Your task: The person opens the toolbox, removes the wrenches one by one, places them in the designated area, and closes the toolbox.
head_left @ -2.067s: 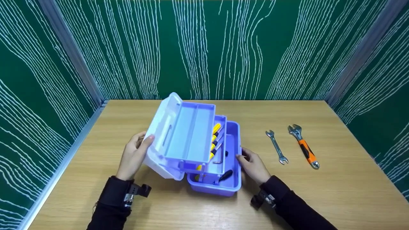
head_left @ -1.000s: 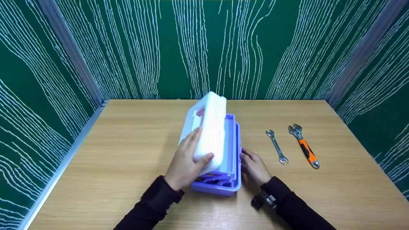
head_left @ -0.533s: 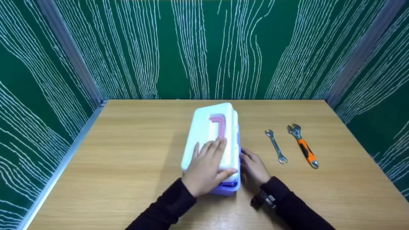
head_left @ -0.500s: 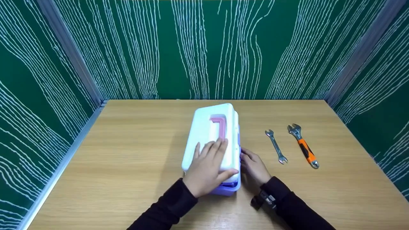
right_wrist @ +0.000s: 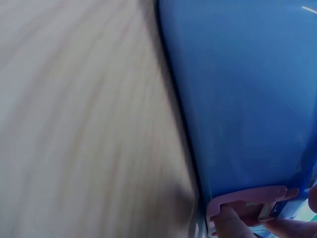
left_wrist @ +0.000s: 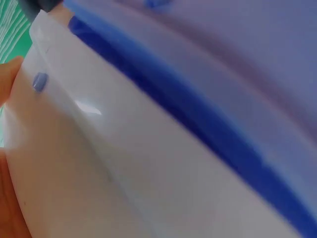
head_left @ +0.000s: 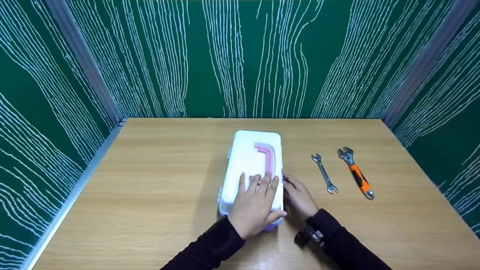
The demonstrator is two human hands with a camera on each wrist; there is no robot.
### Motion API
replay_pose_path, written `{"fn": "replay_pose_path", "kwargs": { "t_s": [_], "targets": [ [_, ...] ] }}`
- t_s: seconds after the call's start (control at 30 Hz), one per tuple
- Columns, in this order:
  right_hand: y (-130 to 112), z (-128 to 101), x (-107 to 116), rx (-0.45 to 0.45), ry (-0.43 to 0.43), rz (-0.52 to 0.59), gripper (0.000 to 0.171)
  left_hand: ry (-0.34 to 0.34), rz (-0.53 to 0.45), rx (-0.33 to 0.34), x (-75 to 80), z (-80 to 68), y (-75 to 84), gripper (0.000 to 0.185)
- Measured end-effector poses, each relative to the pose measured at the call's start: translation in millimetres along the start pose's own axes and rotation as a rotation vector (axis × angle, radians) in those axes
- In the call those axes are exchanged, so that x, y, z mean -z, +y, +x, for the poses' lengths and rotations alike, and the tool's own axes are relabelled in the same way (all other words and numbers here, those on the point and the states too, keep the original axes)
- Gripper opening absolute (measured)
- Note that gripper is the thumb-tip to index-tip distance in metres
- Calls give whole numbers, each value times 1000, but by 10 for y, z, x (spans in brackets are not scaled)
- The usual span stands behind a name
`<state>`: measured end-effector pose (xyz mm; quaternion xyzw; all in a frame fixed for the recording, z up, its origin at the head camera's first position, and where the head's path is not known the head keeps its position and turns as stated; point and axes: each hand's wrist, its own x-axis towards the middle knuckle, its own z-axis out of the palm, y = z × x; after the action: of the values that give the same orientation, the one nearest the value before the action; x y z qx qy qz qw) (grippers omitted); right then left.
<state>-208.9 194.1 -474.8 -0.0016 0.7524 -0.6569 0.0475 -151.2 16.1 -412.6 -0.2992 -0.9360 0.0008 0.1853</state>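
Observation:
A toolbox with a white lid (head_left: 243,157) and a purple base (head_left: 273,225) stands at mid-table, its lid lowered over the base. My left hand (head_left: 255,210) rests on the lid with fingers spread, near the pink handle (head_left: 268,159). In the left wrist view, a dark blue strip shows between the lid (left_wrist: 124,129) and the base (left_wrist: 237,109). My right hand (head_left: 300,197) is at the box's right side. In the right wrist view its fingers (right_wrist: 232,224) hold the pink latch (right_wrist: 247,194) on the base's side wall. The trays and their contents are hidden.
Right of the box lie a double open-ended wrench (head_left: 324,173) and an adjustable wrench (head_left: 356,172) with an orange and black grip. The wooden table (head_left: 157,168) is bounded by green panels (head_left: 262,56) with white streaks at the back and sides.
My left hand has swung the lid from open at the left over onto the base, covering the trays and yellow-handled tools. My right hand has stayed at the box's right side.

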Motion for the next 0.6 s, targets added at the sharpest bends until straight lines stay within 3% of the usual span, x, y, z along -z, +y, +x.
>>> {"fn": "replay_pose_path", "kwargs": {
  "t_s": [0.6],
  "targets": [
    [7,15,21,-1,-34,36,46,31,69,8,-76,4,47,85]
  ]
}}
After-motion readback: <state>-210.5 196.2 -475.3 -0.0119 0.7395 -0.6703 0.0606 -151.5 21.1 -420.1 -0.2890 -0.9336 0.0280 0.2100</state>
